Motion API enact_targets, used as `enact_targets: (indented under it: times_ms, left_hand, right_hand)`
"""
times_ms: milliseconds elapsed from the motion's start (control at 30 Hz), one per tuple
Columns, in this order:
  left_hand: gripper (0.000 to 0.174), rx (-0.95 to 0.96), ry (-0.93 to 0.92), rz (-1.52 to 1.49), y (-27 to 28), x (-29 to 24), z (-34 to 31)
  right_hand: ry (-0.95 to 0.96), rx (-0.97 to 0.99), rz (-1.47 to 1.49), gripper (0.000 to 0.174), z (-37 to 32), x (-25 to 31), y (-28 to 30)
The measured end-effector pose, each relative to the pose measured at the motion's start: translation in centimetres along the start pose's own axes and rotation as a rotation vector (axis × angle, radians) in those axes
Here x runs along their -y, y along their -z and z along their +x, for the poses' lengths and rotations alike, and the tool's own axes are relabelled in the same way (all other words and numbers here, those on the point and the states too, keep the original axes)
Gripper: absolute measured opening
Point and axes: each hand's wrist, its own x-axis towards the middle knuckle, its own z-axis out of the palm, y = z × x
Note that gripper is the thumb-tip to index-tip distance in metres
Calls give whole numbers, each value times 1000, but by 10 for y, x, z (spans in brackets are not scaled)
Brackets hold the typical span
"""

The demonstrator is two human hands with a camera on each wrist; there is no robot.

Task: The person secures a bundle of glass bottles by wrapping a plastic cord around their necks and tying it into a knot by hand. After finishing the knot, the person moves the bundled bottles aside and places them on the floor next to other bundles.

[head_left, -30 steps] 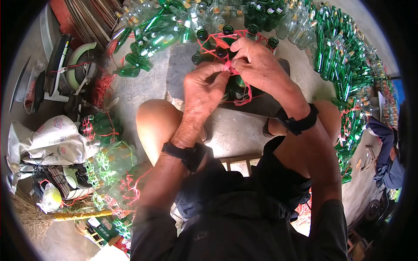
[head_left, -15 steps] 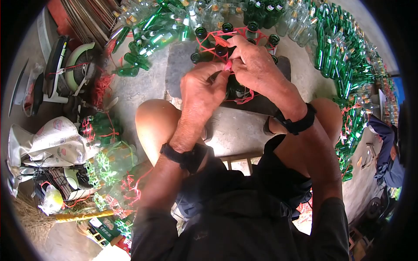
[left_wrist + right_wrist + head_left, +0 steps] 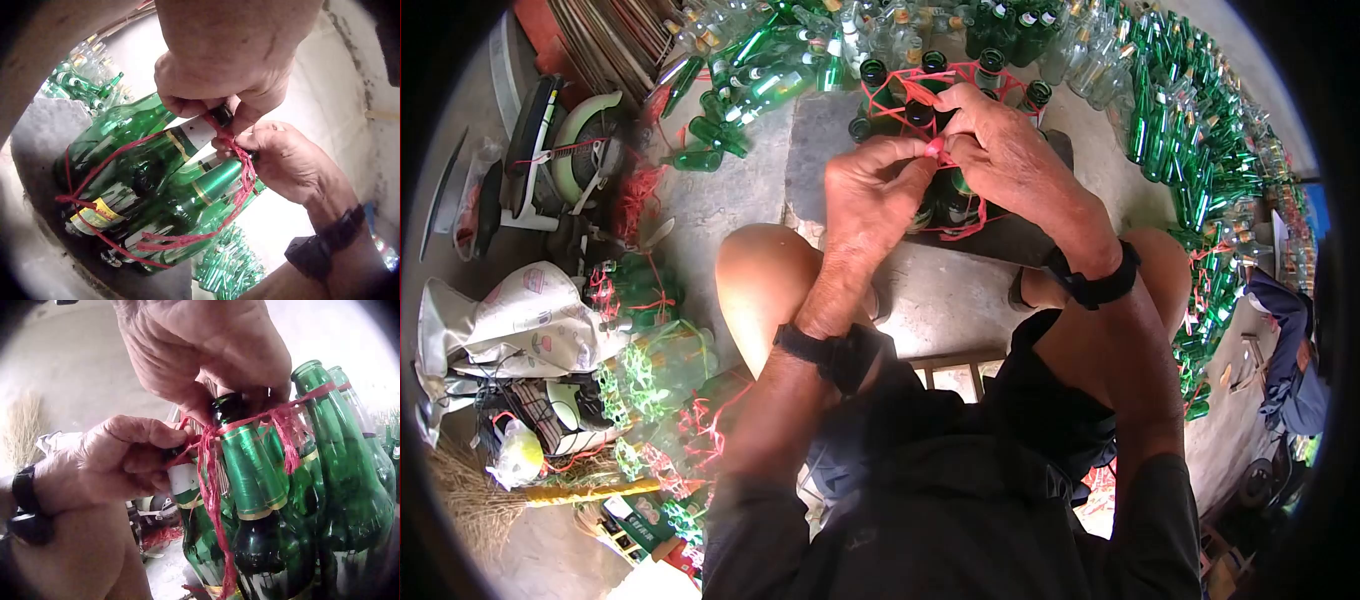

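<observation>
Several green glass bottles [image 3: 259,512] stand in a cluster, bound round with red plastic twine [image 3: 215,494]. My left hand [image 3: 870,195] pinches the twine between thumb and forefinger at the near side of the bottle necks. Close beside it, my right hand [image 3: 1015,150] pinches the same twine with curled fingers. A knotted bunch of twine [image 3: 284,428] hangs at another neck in the right wrist view. Loose strands dangle along the front bottles, and a lower loop [image 3: 103,234] runs round their bodies in the left wrist view. The fingers partly hide the twine where they meet.
The bottles stand on a dark slab [image 3: 808,150] in front of my knees. Many loose bottles [image 3: 1190,150] cover the floor at the back and right. On the left are a white sack [image 3: 530,320], netted bottles [image 3: 655,375] and a wheeled thing [image 3: 580,160].
Both hands stay close together on the red twine, with only small finger movements. The whole scene shifts slightly in the head view.
</observation>
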Motion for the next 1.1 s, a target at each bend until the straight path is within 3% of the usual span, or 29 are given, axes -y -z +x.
enact_targets:
  times_ms: [367, 467, 533, 633, 1100]
  left_hand:
    - [13, -14, 73, -72, 2, -3, -1]
    - [12, -14, 88, -91, 2, -4, -1]
    - [12, -15, 101, -110, 2, -5, -1]
    - [12, -8, 79, -112, 2, -6, -1]
    - [12, -19, 117, -106, 1, -9, -2]
  right_hand:
    - [-78, 108, 83, 41, -8, 11, 13]
    - [-61, 38, 41, 36, -10, 15, 11]
    - [160, -83, -39, 23, -9, 8, 6]
    - [168, -85, -75, 13, -12, 11, 4]
    - [209, -152, -181, 5, -14, 9, -12]
